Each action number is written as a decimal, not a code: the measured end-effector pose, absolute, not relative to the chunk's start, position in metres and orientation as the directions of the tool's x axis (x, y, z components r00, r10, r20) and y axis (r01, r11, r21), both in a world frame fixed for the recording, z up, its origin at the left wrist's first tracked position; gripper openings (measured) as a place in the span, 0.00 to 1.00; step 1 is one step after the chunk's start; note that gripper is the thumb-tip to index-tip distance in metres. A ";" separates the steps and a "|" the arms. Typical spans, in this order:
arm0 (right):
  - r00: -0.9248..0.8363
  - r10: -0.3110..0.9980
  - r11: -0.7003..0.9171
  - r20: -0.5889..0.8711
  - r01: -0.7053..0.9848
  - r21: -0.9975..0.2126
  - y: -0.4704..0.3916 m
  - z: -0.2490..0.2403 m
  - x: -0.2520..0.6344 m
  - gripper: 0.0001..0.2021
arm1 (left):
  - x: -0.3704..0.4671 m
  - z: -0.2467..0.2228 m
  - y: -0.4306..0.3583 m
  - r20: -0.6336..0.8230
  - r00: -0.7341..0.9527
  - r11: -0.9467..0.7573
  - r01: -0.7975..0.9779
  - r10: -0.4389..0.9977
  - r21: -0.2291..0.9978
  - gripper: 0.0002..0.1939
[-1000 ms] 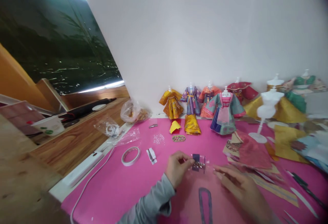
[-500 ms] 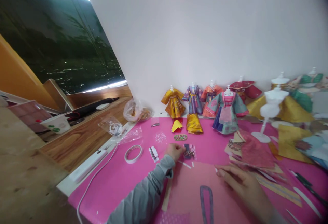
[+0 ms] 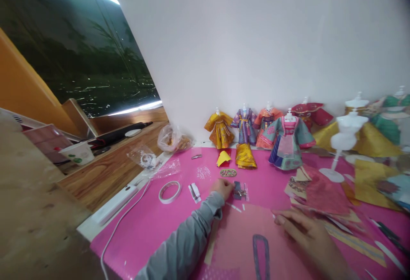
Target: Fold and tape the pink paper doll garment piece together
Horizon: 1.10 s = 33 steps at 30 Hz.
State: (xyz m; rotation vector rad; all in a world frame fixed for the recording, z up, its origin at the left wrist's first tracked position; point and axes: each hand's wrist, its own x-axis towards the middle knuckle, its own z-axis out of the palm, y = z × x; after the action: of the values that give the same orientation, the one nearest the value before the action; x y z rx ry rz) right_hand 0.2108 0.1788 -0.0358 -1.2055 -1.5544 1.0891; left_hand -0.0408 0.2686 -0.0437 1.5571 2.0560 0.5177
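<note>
Left hand pinching the left edge of a small, clear plastic packet with a dark card inside, there on the bright pink mat! Light, slick and floppy, I'd judge; the edge suits. Right hand: fingers narrow, tiny white sliver at the tips.

Clear, glossy plastic packet

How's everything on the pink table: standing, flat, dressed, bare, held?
Left hand: fingers at the packet's edge; grip unclear.
Right hand: fingertips pinched together; seemingly holding a small white bit.
Clear packet: lying down, dark things inside.
Tape roll: lying flat.
White mannequin: upright, bare.
Gold outfit: upright on its form.
Grey loop: lying flat.
Pink cloth: heaped with other scraps.
</note>
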 end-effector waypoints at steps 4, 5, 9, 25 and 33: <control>-0.178 0.976 0.178 0.125 0.323 -0.929 0.184 -0.038 0.219 0.15 | -0.037 -0.038 0.262 -0.132 -0.218 0.254 0.819 0.967 0.514 0.13; -0.167 0.977 0.183 0.133 0.333 -0.925 0.185 -0.039 0.220 0.15 | -0.037 -0.036 0.257 -0.114 -0.214 0.242 0.835 0.970 0.495 0.13; -0.165 0.979 0.176 0.120 0.380 -0.908 0.185 -0.043 0.220 0.17 | -0.054 -0.024 0.230 -0.024 -0.172 0.168 0.908 0.985 0.384 0.11; -0.005 0.990 0.136 0.138 0.196 -0.971 0.176 -0.026 0.212 0.14 | -0.203 -0.009 0.173 0.081 -0.442 0.425 0.890 0.893 0.168 0.11; 0.006 0.985 0.166 0.171 0.222 -0.961 0.178 -0.022 0.210 0.17 | -0.181 0.026 0.102 0.191 -0.363 0.142 0.715 0.912 0.685 0.13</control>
State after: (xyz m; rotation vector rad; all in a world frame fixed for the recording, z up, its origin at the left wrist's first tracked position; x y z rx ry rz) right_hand 0.2099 0.1776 -0.0217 -1.2498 -1.4264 0.9498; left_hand -0.1808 0.1021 0.0262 1.5845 2.1504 1.0416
